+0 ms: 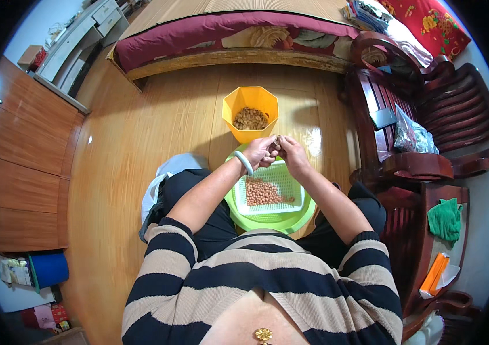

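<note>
My left hand [259,152], a pale bangle [243,163] on its wrist, meets my right hand [294,155] above the far edge of a white mesh basket [291,181]. Both hands are closed, fingertips pinched together around a small brown peanut pod [277,140], mostly covered by the fingers. Shelled reddish peanuts [263,192] lie in the basket, which rests in a light green round basin [272,223] between my knees. Just beyond my hands stands a yellow bin [251,95] holding brown peanut shells [250,118].
A whitish plastic bag [151,195] lies by my left leg. To the right is a dark red wooden bench [411,167] with a clear bag [411,133] and a green cloth [445,219]. Ahead is a bed [198,63]; brown cabinets [23,135] line the left.
</note>
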{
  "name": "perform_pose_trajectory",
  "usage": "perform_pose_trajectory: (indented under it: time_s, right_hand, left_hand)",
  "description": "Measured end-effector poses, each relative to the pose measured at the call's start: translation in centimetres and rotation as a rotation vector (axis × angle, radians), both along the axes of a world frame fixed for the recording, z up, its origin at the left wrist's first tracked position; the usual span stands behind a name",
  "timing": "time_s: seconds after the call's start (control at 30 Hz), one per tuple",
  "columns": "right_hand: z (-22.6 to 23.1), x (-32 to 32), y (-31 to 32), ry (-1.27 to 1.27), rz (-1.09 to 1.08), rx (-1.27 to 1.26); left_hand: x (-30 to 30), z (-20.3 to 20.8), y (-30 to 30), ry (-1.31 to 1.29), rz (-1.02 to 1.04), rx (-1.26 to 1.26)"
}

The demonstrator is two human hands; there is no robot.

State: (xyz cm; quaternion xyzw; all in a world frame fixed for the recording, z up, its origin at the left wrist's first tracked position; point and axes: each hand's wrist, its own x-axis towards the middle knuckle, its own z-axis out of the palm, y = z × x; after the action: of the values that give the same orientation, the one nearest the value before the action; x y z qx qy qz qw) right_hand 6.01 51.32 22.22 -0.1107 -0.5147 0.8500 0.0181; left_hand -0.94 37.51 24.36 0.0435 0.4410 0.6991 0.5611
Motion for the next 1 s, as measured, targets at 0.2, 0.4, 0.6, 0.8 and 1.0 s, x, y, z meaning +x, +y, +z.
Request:
perform_pose_trajectory:
  time_s: [0.2,0.4,0.6,0.8,1.0]
  right_hand:
    - [0.6,1.8,0.9,-0.032,0.233,-0.412]
    - [-0.2,3.3,3.3,-0.098,0.281,-0.463]
    - [-0.9,4.4,4.6,-0.244,0.332,-0.143]
    - [-4.2,5.2,4.3,-0.234,0.329,0.961]
    - [-4.0,4.7,4.4,-0.282,0.319,1.182]
  left_hand:
    - [0.0,0.9,-1.1,0.08,-0.107,-0.033]
    - [-0.3,1.4,-1.5,0.271,-0.222,-0.248]
    - [-2.1,-0.4,-1.1,0.476,-0.033,-0.442]
    - [-6.5,-1.5,-1.3,0.635,0.404,-0.58]
    - [-6.2,-1.3,-1.3,0.215,0.49,-0.396]
